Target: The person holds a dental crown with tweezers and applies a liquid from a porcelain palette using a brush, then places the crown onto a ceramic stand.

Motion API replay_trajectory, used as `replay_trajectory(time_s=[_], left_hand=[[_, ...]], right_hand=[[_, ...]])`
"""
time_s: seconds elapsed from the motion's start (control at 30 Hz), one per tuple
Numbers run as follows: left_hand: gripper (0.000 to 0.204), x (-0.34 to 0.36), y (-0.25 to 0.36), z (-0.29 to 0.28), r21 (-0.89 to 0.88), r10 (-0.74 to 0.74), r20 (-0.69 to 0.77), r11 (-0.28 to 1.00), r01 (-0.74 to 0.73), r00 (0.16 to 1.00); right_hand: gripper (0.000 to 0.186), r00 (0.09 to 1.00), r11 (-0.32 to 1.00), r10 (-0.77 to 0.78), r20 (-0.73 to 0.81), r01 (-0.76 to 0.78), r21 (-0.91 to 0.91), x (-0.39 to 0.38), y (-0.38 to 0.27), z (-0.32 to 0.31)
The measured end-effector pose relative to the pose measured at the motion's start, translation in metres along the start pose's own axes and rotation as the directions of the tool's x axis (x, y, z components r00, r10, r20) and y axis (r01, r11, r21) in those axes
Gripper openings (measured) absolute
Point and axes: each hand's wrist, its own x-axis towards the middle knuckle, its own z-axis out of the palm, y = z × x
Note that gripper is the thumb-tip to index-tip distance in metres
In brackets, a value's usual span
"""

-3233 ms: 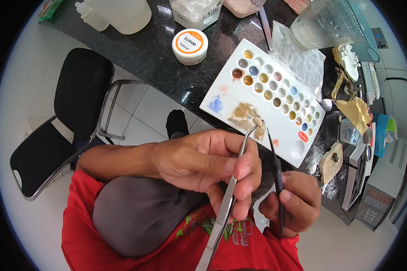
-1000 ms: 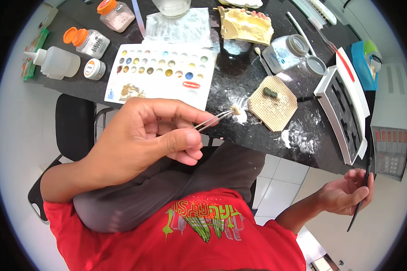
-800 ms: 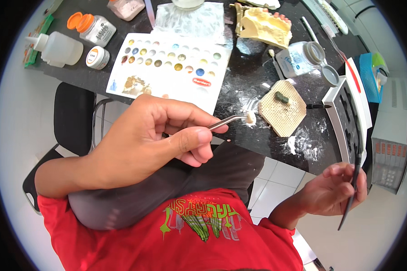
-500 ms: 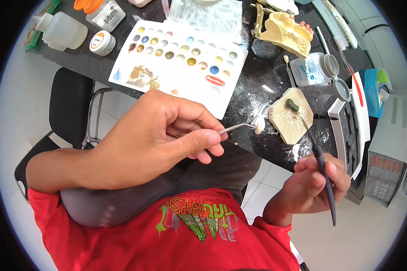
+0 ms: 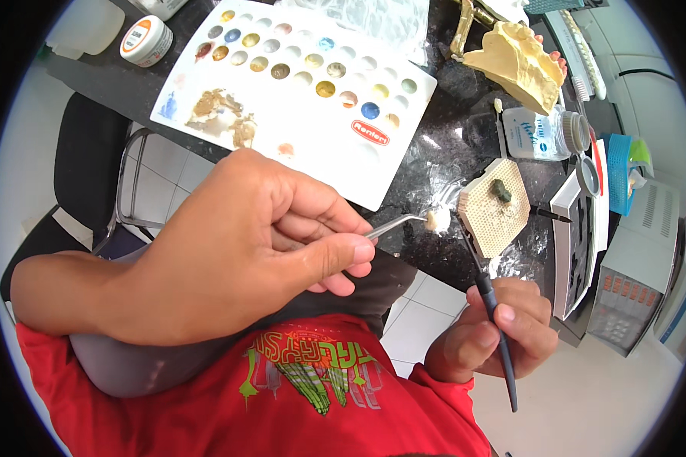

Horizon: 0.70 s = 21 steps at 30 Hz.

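Between thumb and fingers, my left hand [image 5: 259, 244] grips bent-tip metal tweezers [image 5: 392, 225]. At their tip is a small, tooth-like cream piece [image 5: 437, 221], above the black worktop. My right hand [image 5: 507, 327] pinches a slim dark-handled brush [image 5: 486, 288], its thin end pointing up between the cream piece and a honeycomb firing tray [image 5: 495, 228], apart from the piece. On the tray sits a dark green lump [image 5: 500, 190]. A white palette [image 5: 312, 156] with several wells of coloured paste lies beyond my left hand.
A yellow dental cast [image 5: 514, 68] stands at the back right, near a clear bottle [image 5: 533, 133] with its lid open. At right is a white case with a dark insert [image 5: 575, 244]. A lidded jar [image 5: 146, 42] stands far left, a black chair [image 5: 91, 164] below it.
My right hand has moved left, carrying the brush tip from over the honeycomb tray to its left edge, nearer the cream piece. The left hand keeps its grip; the whole view has shifted slightly.
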Motion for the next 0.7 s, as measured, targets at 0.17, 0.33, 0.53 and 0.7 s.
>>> replay_trajectory(time_s=[0.17,0.33,0.53,0.7], left_hand=[[0.023,0.0035,0.0005,-0.002,-0.026,-0.048,0.009,0.998,0.049,0.999],[0.024,0.0049,0.0005,-0.0027,-0.011,-0.048,0.025,0.999,0.048,0.999],[0.025,0.0059,-0.0004,-0.0023,-0.02,-0.028,0.029,0.999,0.028,0.999],[0.025,0.0054,0.0015,-0.0029,-0.015,-0.048,0.034,0.999,0.048,0.998]], right_hand=[[0.023,0.997,1.0,0.022,-0.071,-0.022,0.002,-0.0025,-0.0013,0.0071],[0.023,0.996,1.0,0.029,-0.087,-0.029,0.001,-0.0035,-0.0008,0.0079],[0.023,0.995,1.0,0.021,-0.094,-0.022,-0.005,-0.001,0.0006,0.0091],[0.023,0.994,1.0,0.026,-0.103,-0.028,-0.012,-0.001,0.001,0.0107]])
